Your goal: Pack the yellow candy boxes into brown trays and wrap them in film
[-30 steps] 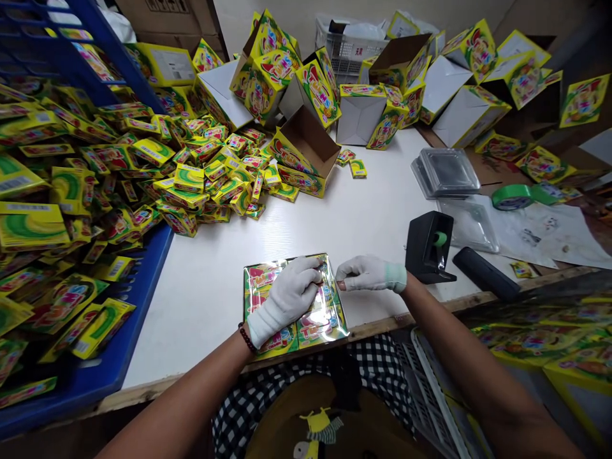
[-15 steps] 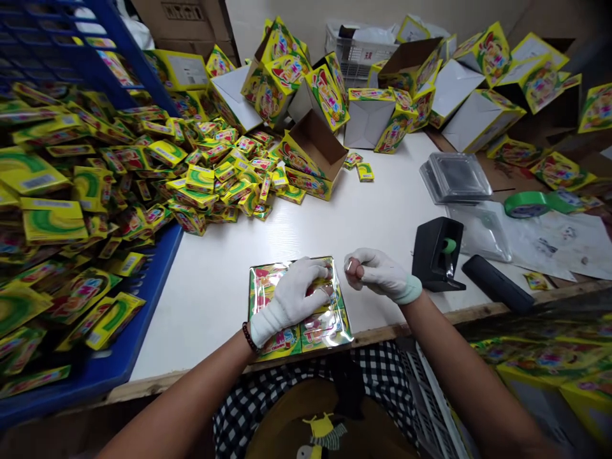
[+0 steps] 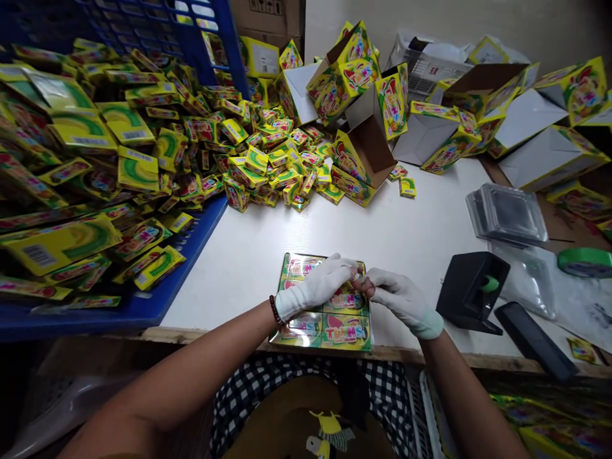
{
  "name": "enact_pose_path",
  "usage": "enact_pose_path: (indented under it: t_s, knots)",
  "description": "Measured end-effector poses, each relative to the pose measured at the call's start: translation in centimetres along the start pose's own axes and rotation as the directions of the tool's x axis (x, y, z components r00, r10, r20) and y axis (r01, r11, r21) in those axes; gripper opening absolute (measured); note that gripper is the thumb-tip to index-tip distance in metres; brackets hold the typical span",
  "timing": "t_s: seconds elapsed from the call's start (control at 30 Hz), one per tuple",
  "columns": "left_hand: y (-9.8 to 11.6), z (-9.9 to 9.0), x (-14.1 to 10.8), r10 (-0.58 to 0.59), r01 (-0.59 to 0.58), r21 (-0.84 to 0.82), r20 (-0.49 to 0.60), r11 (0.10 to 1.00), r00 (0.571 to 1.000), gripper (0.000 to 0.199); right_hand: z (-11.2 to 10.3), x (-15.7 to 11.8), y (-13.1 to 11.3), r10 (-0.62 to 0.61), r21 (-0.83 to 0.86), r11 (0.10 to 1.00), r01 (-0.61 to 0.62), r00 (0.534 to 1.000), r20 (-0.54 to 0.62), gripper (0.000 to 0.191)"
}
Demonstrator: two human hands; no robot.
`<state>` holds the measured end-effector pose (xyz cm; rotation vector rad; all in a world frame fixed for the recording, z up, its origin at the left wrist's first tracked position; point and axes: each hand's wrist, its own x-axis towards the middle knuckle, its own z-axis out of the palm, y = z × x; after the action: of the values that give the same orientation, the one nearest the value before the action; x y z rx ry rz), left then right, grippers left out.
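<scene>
A clear plastic pack (image 3: 345, 328) filled with small yellow-green printed boxes lies flat at the table's front edge. My left hand (image 3: 322, 284), in a white glove with bare fingertips, rests across its upper part with the fingers stretched to the right. From the right side, my right hand (image 3: 399, 298), gloved the same way, meets it at the pack's right edge. Its thumb and fingers are pinched together; whatever is between them is too small to make out. The fingertips of both hands touch or nearly touch. A black tape dispenser (image 3: 466, 290) with a green core stands right of my right hand.
A blue crate (image 3: 165, 306) spills small yellow boxes (image 3: 258, 159) onto the table at left. Larger printed cartons (image 3: 356, 166) stand along the back. Clear plastic lids (image 3: 509, 213), a green tape roll (image 3: 586, 262) and a black bar-shaped object (image 3: 535, 341) lie at right.
My right hand has come in to the pack's right edge, against the left fingertips. My left hand has slid toward that edge. The view has turned left.
</scene>
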<state>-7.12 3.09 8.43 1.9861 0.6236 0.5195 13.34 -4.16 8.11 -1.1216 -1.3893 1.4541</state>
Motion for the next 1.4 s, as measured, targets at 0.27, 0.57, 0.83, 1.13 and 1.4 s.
enact_pose_path:
  t_s: [0.27, 0.57, 0.83, 1.13, 1.4]
  knots:
    - [0.5, -0.3, -0.1, -0.078, 0.078, -0.081, -0.001, 0.994, 0.997, 0.018, -0.2, -0.3, 0.3, 0.054, -0.106, 0.993, -0.057, 0.998, -0.023, 0.021]
    - [0.1, 0.0, -0.2, -0.132, 0.131, -0.075, -0.016, 0.989, 0.991, 0.017, -0.2, -1.2, 0.1, 0.039, -0.112, 0.992, -0.055, 0.99, -0.134, 0.022]
    - [-0.8, 1.8, -0.7, -0.079, 0.082, 0.003, -0.205, 0.997, 0.976, 0.035, 0.9, -0.3, -0.2, 0.066, 0.006, 0.998, -0.066, 0.988, -0.142, 0.019]
    - [-1.1, 2.0, -0.9, -0.004, 0.012, 0.03, -0.243, 0.999, 0.97, 0.016, 1.7, -0.6, 0.3, 0.178, 0.139, 0.979, -0.151, 0.962, -0.206, 0.026]
    - [-0.6, 2.2, -1.2, 0.084, -0.055, 0.111, -0.278, 0.992, 0.957, 0.016, 2.4, -1.4, 0.8, 0.302, 0.249, 0.932, -0.263, 0.944, -0.134, 0.03]
